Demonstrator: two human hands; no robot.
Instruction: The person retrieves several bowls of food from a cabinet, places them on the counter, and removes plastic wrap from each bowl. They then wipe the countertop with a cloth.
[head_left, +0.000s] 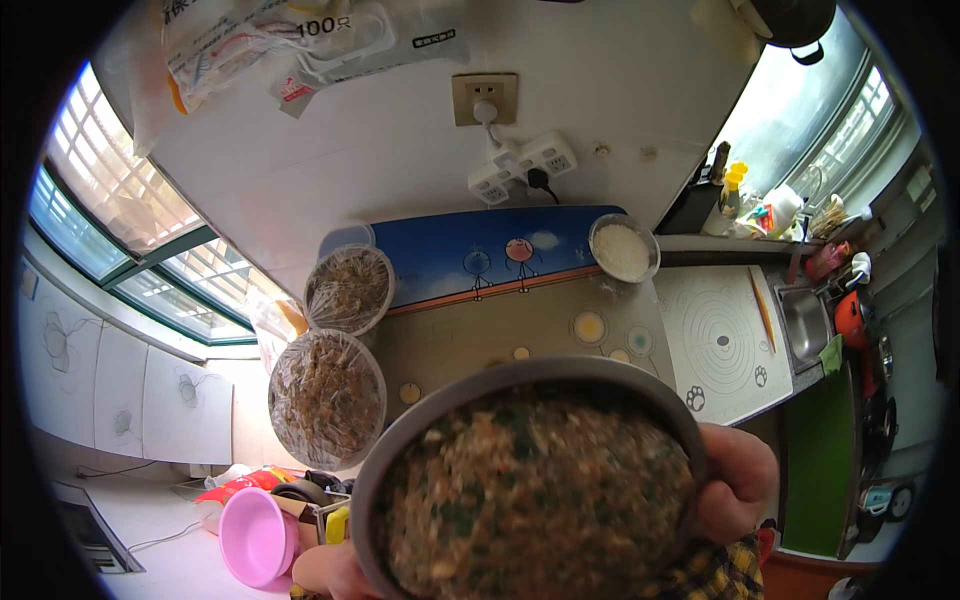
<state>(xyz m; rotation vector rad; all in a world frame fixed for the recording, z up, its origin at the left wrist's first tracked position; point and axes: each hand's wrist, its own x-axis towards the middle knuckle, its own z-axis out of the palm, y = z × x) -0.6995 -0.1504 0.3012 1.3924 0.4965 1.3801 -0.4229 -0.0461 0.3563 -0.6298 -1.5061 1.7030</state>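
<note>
A large round metal bowl (365, 480), filled with a brown and green minced filling (525, 495), is held up close below the camera, tilted so its contents face me. My left hand (334, 571) grips its lower left rim, only partly in view. On the right side my right hand (735, 480) holds the rim with curled fingers. Beyond the bowl's left edge stands a bowl of brown food under cling film (328, 397), and behind that a smaller film-covered bowl (350, 289). A clear bowl of white powder or grains (621, 251) sits at the far right of the counter mat (465, 330).
A white kneading mat (720, 337) with a wooden rolling pin (761, 309) lies at right, beside a steel sink (806, 322). A power strip (523, 166) hangs on the wall. A pink basin (256, 536) is at lower left. Knives and bottles stand by the window.
</note>
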